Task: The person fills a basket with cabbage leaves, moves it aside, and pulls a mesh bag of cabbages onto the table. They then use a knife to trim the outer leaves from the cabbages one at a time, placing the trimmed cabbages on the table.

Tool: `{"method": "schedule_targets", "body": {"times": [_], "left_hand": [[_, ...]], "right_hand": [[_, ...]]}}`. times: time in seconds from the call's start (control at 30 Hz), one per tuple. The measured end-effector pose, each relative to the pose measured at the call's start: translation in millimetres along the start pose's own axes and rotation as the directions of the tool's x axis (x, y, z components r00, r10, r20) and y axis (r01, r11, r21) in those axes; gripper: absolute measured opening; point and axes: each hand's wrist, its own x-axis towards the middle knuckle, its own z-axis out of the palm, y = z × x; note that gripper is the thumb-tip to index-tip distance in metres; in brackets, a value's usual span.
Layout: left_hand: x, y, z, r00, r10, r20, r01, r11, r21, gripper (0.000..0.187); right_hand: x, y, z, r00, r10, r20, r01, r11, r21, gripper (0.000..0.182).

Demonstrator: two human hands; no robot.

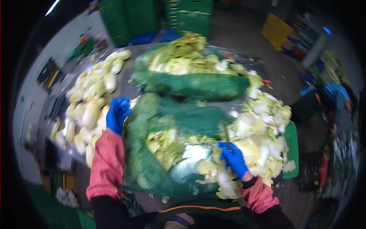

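Note:
Both my hands wear blue gloves. My left hand (118, 113) is raised between the pile of pale trimmed napa cabbages (91, 112) and the near green mesh bag (183, 114). Its fingers are loosely bent and somewhat blurred, with nothing visible in them. My right hand (233, 159) is closed around a knife (227, 135), whose thin dark blade points away from me. Beneath that hand lie loose cabbage leaves (227, 181). The near bag lies open, with leafy cabbage (166, 147) inside its mouth.
A second mesh bag (198, 86) full of cabbages lies behind the first. Cut leaves (259, 133) heap up at the table's right side, beside a green crate (292, 150). Green crates (194, 19) stack beyond the table. Another person (335, 99) is at the far right.

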Motion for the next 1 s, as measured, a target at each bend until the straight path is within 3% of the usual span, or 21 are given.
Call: {"method": "schedule_targets", "body": {"times": [0.07, 0.1, 0.13, 0.17, 0.2, 0.23, 0.3, 0.33, 0.4, 0.5, 0.57, 0.67, 0.73, 0.8, 0.87, 0.9, 0.97, 1.0], "left_hand": [[-19, -31, 56, 0.916, -0.135, 0.379, 0.025, 0.959, 0.283, 0.042], [-28, -49, 75, 0.822, -0.226, 0.523, -0.043, 0.891, 0.452, 0.038], [-52, -62, 108, 0.804, -0.315, 0.505, -0.057, 0.804, 0.592, 0.039], [-52, -84, 112, 0.748, -0.38, 0.544, -0.27, 0.575, 0.772, 0.036], [-55, -106, 109, 0.727, -0.317, 0.609, -0.417, 0.5, 0.759, 0.035], [-49, -120, 109, 0.628, -0.232, 0.743, -0.687, 0.285, 0.669, 0.033], [-22, -146, 99, 0.558, -0.147, 0.817, -0.812, 0.106, 0.574, 0.035], [-2, -159, 92, 0.534, -0.069, 0.843, -0.843, 0.036, 0.537, 0.035], [23, -166, 89, 0.702, -0.252, 0.666, -0.693, -0.026, 0.721, 0.048], [68, -211, 66, 0.598, -0.205, 0.775, -0.752, -0.478, 0.453, 0.058], [66, -215, 80, 0.692, -0.226, 0.686, -0.685, -0.507, 0.524, 0.053], [61, -220, 95, 0.799, -0.23, 0.555, -0.571, -0.578, 0.583, 0.048], [52, -219, 102, 0.835, -0.222, 0.504, -0.516, -0.636, 0.575, 0.046], [35, -214, 110, 0.858, -0.21, 0.469, -0.47, -0.688, 0.552, 0.044], [5, -203, 135, 0.878, -0.232, 0.419, -0.441, -0.732, 0.519, 0.042], [-25, -184, 176, 0.888, -0.372, 0.271, -0.46, -0.732, 0.503, 0.047], [-37, -206, 170, 0.752, -0.288, 0.593, -0.656, -0.238, 0.716, 0.051], [-51, -214, 178, 0.614, -0.176, 0.769, -0.775, -0.317, 0.547, 0.052]], "right_hand": [[-2, 5, 10, 0.997, -0.073, -0.009, 0.073, 0.995, 0.069, 0.03], [9, 40, 8, 0.991, -0.125, 0.043, 0.112, 0.967, 0.229, 0.031], [12, 58, 8, 0.989, -0.139, 0.049, 0.128, 0.974, 0.185, 0.033], [8, 55, 8, 0.998, -0.041, 0.049, 0.035, 0.994, 0.108, 0.036], [14, 76, 9, 0.888, -0.457, -0.042, 0.456, 0.889, -0.039, 0.036], [8, 65, -1, 0.943, -0.331, -0.029, 0.323, 0.935, -0.145, 0.036], [-27, 28, -21, 0.992, -0.119, -0.04, 0.107, 0.968, -0.227, 0.037], [-41, 13, -33, 0.997, -0.055, -0.051, 0.042, 0.974, -0.221, 0.039], [-61, 12, -53, 0.997, 0.016, -0.071, -0.023, 0.995, -0.101, 0.04], [-67, 39, -81, 0.994, 0.005, -0.107, -0.013, 0.997, -0.077, 0.038], [-77, 49, -95, 0.989, -0.034, -0.141, 0.025, 0.998, -0.062, 0.037], [-67, 100, -96, 0.89, -0.376, -0.259, 0.332, 0.922, -0.199, 0.033], [-89, 90, -105, 0.953, -0.264, -0.148, 0.22, 0.941, -0.258, 0.028], [-86, 117, -97, 0.932, -0.355, -0.081, 0.324, 0.91, -0.26, 0.031], [-94, 126, -91, 0.867, -0.495, -0.056, 0.421, 0.789, -0.448, 0.045], [-100, 123, -94, 0.879, -0.475, -0.041, 0.407, 0.793, -0.453, 0.049], [-111, 117, -99, 0.89, -0.455, 0.023, 0.41, 0.78, -0.472, 0.058], [-114, 116, -102, 0.888, -0.454, 0.069, 0.427, 0.762, -0.487, 0.063]]}}
